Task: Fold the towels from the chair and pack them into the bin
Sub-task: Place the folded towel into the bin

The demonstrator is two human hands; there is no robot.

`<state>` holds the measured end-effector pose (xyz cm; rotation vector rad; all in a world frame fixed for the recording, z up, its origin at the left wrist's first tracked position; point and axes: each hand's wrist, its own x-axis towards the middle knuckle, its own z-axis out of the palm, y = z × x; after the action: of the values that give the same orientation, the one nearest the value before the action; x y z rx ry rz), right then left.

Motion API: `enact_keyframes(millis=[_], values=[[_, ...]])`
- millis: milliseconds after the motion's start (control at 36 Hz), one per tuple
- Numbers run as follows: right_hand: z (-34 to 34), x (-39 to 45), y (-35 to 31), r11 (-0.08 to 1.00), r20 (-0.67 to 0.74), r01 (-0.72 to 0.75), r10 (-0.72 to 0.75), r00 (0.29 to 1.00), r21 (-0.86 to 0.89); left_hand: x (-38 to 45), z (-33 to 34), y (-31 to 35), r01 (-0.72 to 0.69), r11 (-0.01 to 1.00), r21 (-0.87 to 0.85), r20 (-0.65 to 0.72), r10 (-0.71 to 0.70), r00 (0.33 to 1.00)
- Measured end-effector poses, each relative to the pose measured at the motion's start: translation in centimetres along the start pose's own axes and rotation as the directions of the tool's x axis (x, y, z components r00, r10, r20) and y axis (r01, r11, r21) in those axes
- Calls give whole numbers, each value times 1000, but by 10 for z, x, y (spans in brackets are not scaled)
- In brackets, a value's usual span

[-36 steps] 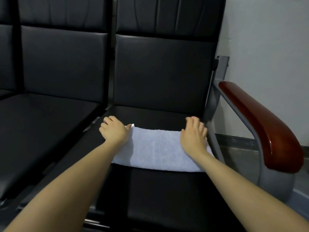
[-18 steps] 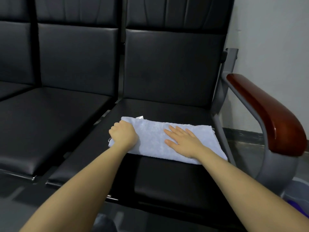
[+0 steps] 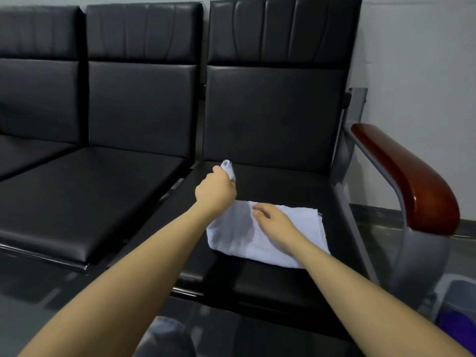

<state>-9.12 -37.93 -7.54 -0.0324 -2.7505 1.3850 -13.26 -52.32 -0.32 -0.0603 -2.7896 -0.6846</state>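
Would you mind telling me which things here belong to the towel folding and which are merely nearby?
Belongs to the job:
- towel, on the seat
- left hand, gripping its raised end
- right hand, resting on it
- chair
- bin, partly visible, lower right

Merely nearby:
- neighbouring seats
- wooden armrest
- wall

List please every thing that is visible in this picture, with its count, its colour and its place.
towel: one, pale blue, on the rightmost seat, left end lifted
chair seats: three, black, joined in a row against the wall
armrest: one, reddish-brown on a grey frame, right end of the row
bin: one, pale, partly visible at bottom right, something purple inside
wall: one, grey-white, behind the chairs
left hand: one, grips the towel's raised left end
right hand: one, fingers relaxed, rests on the towel's middle
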Motion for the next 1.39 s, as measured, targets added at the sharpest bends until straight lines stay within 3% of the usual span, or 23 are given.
enact_keyframes(millis=[56, 139, 250, 306, 333, 361, 389, 417, 472, 556, 639, 750, 944, 1056, 1222, 1389], values=[[-11, -5, -6, 987, -127, -59, 79, 989, 150, -1, -3, 13, 42, 983, -178, 47, -34, 998], [-34, -13, -2, 985, -316, -117, 152, 937, 128, -6, -1, 33, 38, 930, -367, 96, -3, 995], [-62, -27, 12, 967, -480, -200, 253, 840, 160, -32, 6, 72, 0, 908, -418, 233, 108, 967], [-74, -34, 19, 957, -518, -249, 290, 805, 149, -43, 16, 89, 88, 904, -418, 433, 113, 894], [-78, -37, 22, 948, -524, -290, 314, 792, 129, -49, 20, 95, 167, 882, -441, 563, 127, 817], [-82, -40, 24, 935, -518, -341, 341, 784, 99, -54, 25, 101, 224, 865, -449, 650, 144, 746], [-84, -40, 27, 920, -499, -388, 364, 786, 59, -56, 26, 103, 221, 876, -429, 676, 149, 721], [-85, -42, 30, 902, -478, -432, 386, 789, 15, -60, 26, 106, 161, 909, -384, 660, 148, 737], [-85, -45, 33, 864, -456, -496, 407, 792, -90, -64, 29, 105, 19, 965, -260, 535, 128, 835], [-85, -49, 37, 816, -464, -521, 371, 804, -250, -65, 37, 94, -78, 997, -18, 366, 79, 927], [-83, -53, 35, 752, -443, -550, 380, 812, -364, -65, 46, 75, -49, 981, 190, 263, -3, 965], [-79, -53, 31, 675, -423, -564, 387, 819, -476, -62, 56, 55, 6, 945, 326, 257, -95, 962], [-63, -44, 29, 653, -449, -543, 329, 831, -528, -59, 73, 42, 52, 955, 292, 228, -122, 966], [-57, -39, 26, 735, -409, -504, 331, 850, -454, -62, 78, 40, 38, 968, 247, 183, -85, 979], [-53, -47, 18, 858, -347, -341, 208, 914, -384, -64, 74, 39, -26, 983, 183, 179, -7, 984], [-67, -62, -12, 906, -453, -212, 26, 891, -367, -58, 43, 49, -108, 985, 137, 71, 99, 992]])
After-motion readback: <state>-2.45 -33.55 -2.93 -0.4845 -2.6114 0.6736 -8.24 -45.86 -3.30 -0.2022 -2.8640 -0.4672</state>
